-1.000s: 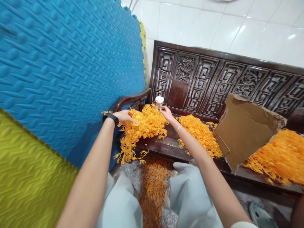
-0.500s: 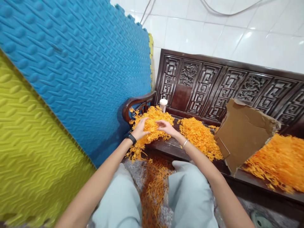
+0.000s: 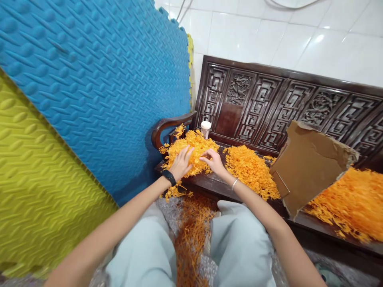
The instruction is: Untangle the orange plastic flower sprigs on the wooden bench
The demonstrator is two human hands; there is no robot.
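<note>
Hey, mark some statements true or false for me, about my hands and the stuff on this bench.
1. Your left hand is at the orange pile nearest the curved armrest. True.
2. Your right hand is gripping the white-lidded container. False: it is at that same pile; the container stands apart from it.
3. The black band is on your left wrist. True.
4. The cardboard is blue. False: it is brown.

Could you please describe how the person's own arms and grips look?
The arms are bare, with no sleeves in view. The left grip has a black wristband with a smooth face; the right grip, a thin silvery bangle at the wrist.
</note>
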